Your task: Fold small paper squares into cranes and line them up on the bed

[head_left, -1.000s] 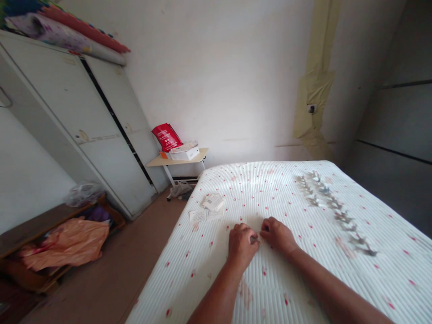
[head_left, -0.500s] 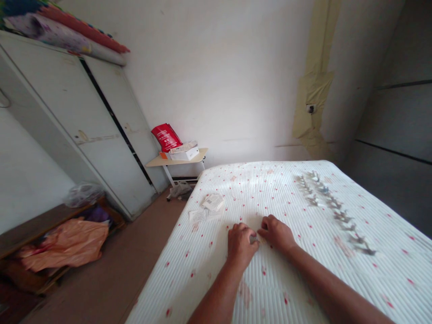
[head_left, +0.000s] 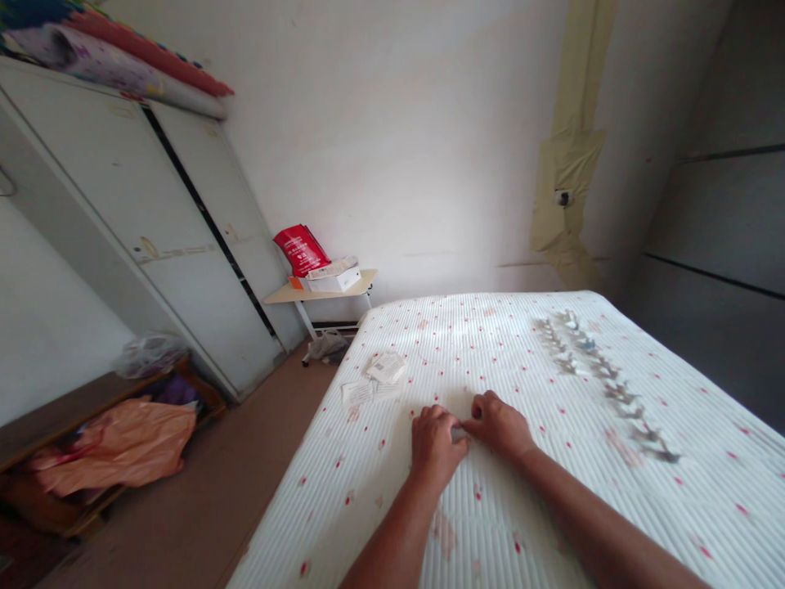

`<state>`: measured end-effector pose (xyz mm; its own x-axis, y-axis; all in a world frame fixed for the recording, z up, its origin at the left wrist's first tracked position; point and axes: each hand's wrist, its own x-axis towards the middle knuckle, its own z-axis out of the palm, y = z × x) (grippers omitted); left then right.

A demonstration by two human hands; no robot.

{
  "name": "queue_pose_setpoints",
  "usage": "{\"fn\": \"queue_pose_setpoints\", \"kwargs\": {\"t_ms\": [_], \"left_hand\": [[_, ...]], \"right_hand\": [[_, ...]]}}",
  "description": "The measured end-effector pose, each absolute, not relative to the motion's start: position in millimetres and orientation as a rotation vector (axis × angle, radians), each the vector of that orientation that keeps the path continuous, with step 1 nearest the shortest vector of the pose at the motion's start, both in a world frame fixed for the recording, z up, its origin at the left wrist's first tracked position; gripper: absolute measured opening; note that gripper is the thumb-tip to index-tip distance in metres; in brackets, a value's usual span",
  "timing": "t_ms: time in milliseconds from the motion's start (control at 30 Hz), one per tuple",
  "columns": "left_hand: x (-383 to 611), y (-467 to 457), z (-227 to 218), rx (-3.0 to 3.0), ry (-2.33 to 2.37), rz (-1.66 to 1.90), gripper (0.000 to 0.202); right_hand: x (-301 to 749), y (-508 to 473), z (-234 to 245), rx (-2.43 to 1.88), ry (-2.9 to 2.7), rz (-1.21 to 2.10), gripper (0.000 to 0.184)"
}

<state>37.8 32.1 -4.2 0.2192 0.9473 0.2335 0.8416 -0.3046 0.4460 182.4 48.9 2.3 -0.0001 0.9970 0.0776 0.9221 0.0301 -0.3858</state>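
Note:
My left hand (head_left: 437,446) rests on the white quilted bed cover (head_left: 491,523), fingers curled and closed around a small grey piece of folded paper (head_left: 457,433). Most of that piece is hidden by the fingers. From the right, my right hand (head_left: 500,425) meets it, its thumb and finger pinched together at the paper's edge. Beyond my left hand lie several small squares of printed paper (head_left: 388,368), partly overlapping. To the right, small folded paper figures with pointed ends, like paper cranes (head_left: 622,393), stand in two slanting rows.
A small side table (head_left: 285,294) by the wall carries a red bag (head_left: 300,249) and a white box (head_left: 336,281). A grey cabinet (head_left: 123,180) stands at the left. An orange plastic bag (head_left: 123,446) lies on a low wooden shelf (head_left: 67,396).
My right hand's fingertips have moved slightly left, from just beside the folded paper to its edge. My left hand keeps its hold in nearly the same place.

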Motion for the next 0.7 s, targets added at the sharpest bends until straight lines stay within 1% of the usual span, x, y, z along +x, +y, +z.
{"fn": "queue_pose_setpoints", "kwargs": {"t_ms": [167,367,467,567,700], "left_hand": [[36.8,33.2,-7.0,2.27,1.705,0.697,0.015],[36.8,32.3,-4.2,2.268,1.71,0.664,0.015],[37.4,31.8,-3.5,2.269,1.727,0.638,0.015],[37.4,32.1,-4.3,2.277,1.724,0.646,0.013],[36.8,31.9,-3.4,2.271,1.716,0.653,0.011]], "right_hand": [[189.4,54.8,-0.3,-1.921,-1.971,0.367,0.003],[204.9,58.0,-0.2,-1.751,-1.938,0.528,0.004],[207.6,52.4,1.1,-1.609,-2.012,0.585,0.009],[206.9,48.6,1.8,-1.566,-2.088,0.581,0.008],[206.1,52.8,-0.5,-1.623,-2.078,0.535,0.008]]}}
